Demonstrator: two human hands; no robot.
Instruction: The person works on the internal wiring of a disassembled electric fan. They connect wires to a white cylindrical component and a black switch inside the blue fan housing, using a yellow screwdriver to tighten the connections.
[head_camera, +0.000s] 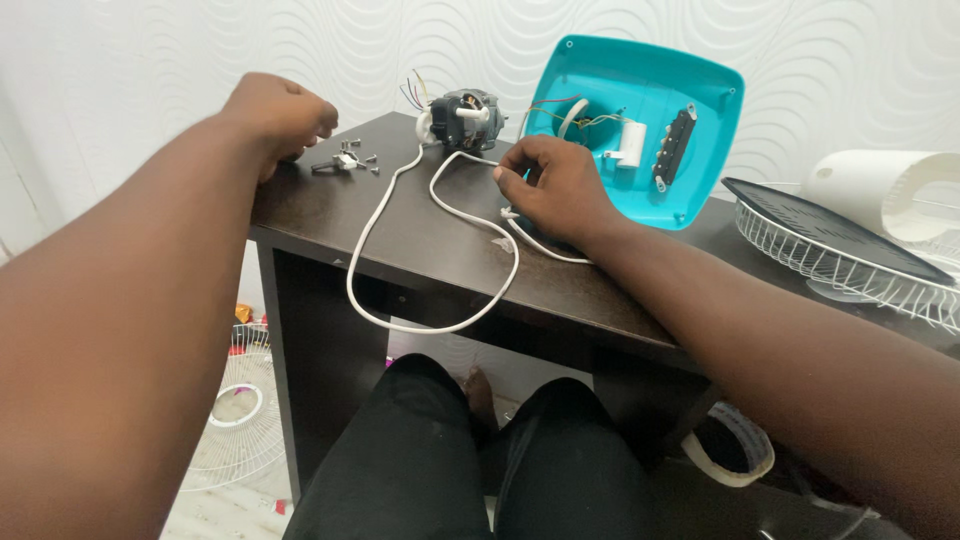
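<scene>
From the head view, the left hand (285, 112) is curled shut beside small metal screws (352, 160) near the dark wooden counter's (420, 240) far left corner. The right hand (555, 185) pinches the white electrical cord (430, 230), mid-counter, before the turquoise plastic fan housing (640, 110).

- A dark brown wooden table (420, 240) carries everything here.
- A small grey motor (465, 118) sits at its far edge.
- Loose screws (350, 160) lie near the far left corner.
- A white cord (400, 200) loops across the top and hangs over the front edge.
- A turquoise plastic housing (690, 90) leans up at the back.
- A white wire fan guard (830, 255) lies on the right, with a white plastic tube (880, 190) behind it.
</scene>
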